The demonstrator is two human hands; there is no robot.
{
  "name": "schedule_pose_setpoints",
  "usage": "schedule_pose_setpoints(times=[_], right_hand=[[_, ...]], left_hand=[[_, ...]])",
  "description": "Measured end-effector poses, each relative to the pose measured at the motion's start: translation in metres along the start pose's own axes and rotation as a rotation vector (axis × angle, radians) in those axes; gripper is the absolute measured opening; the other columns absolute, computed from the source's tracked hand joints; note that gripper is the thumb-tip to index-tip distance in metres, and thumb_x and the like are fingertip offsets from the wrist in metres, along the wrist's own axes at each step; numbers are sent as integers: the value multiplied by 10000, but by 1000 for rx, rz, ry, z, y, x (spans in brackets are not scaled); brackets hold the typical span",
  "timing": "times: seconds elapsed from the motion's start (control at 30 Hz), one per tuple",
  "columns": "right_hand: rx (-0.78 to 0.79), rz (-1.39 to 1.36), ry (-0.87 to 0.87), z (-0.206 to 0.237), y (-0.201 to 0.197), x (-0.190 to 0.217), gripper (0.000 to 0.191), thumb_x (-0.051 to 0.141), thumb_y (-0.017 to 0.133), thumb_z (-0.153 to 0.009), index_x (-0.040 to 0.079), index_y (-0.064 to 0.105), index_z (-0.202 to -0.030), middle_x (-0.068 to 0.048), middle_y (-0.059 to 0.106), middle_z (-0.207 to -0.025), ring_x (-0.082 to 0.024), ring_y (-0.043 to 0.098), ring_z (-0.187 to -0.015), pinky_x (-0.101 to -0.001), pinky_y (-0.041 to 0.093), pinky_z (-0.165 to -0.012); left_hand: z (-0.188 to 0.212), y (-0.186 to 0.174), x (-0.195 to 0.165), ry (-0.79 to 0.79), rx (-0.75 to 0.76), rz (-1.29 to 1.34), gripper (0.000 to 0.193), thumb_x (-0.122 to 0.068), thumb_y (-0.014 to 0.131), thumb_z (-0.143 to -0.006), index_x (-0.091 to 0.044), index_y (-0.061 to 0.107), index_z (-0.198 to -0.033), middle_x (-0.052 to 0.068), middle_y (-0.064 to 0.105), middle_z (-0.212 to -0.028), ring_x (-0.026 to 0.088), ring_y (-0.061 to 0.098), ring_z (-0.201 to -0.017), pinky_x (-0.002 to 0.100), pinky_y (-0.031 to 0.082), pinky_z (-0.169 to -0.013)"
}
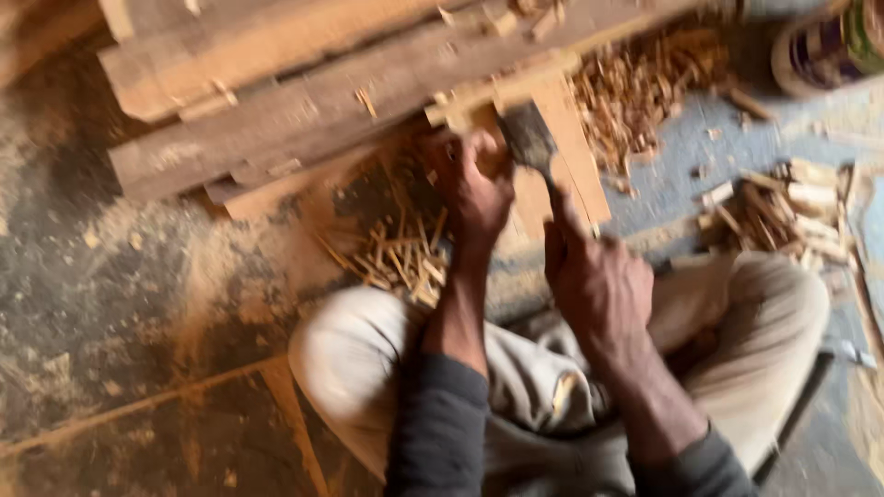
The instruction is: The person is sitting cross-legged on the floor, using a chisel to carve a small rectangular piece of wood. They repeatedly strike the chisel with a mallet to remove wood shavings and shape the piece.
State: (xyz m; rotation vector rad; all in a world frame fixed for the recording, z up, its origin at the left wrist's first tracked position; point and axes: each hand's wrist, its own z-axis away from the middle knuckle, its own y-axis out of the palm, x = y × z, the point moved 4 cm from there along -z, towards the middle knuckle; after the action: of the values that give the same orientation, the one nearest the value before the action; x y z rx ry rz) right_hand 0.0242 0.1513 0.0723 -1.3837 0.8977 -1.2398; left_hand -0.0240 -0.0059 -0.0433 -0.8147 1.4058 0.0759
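Sitting cross-legged on a dusty floor (138, 304), the person works at a pale wooden piece (552, 147) that leans against a stack of rough planks (276, 110). Their left hand (474, 184) is closed around the lower edge of that piece, fingers curled tight, steadying it just below a small cross-shaped joint at its top. Their right hand (594, 276) is clenched around the handle of a chisel (529, 138), whose broad dark blade lies flat against the face of the wood, just beside the left hand. A bundle of thin wooden sticks (396, 258) lies on the floor between the planks and the person's knee (350, 350), which is covered in light trousers. To the right, a heap of shavings (645, 83) spreads over a blue-grey surface, and short offcuts (783, 207) sit near the other knee. Motion blur softens the blade's edge.
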Motion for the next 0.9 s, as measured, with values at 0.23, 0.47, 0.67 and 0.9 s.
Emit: schedule_pose_setpoints(times=[0.23, 0.47, 0.67, 0.9], right_hand=[[-16, -9, 47, 19, -11, 1, 491, 434, 541, -1015, 297, 542, -1487, -190, 649, -656, -353, 627, -467, -484, 467, -383], [-111, -86, -7, 55, -16, -10, 481, 347, 591, -1010, 198, 548, -1465, -114, 688, -806, -284, 628, -501, -430, 476, -402], [-133, -15, -57, 29, -18, 13, 483, 326, 605, -1000, 242, 564, -1474, -128, 682, -735, -272, 623, -454, -420, 467, -373], [-203, -26, -81, -7, 0, 17, 491, 362, 636, -992, 262, 575, -1469, -156, 645, -608, -294, 592, -412, -446, 446, -360]], left_hand=[[-3, -6, -18, 291, -227, -107, 458, -278, 915, -768, -149, 568, -1038, 100, 461, -1192, 275, 498, -1161, 499, 465, -935], [-1, -3, -10, 284, -213, -58, 473, -254, 896, -754, -157, 573, -1085, 81, 461, -1217, 244, 496, -1196, 477, 482, -972], [-1, -4, -15, 280, -239, -147, 463, -205, 908, -747, -152, 575, -1064, 102, 454, -1220, 272, 482, -1203, 512, 445, -972], [-1, -9, -19, 212, -174, -62, 419, -216, 847, -763, -135, 583, -1079, 137, 444, -1207, 294, 494, -1183, 510, 470, -937]])
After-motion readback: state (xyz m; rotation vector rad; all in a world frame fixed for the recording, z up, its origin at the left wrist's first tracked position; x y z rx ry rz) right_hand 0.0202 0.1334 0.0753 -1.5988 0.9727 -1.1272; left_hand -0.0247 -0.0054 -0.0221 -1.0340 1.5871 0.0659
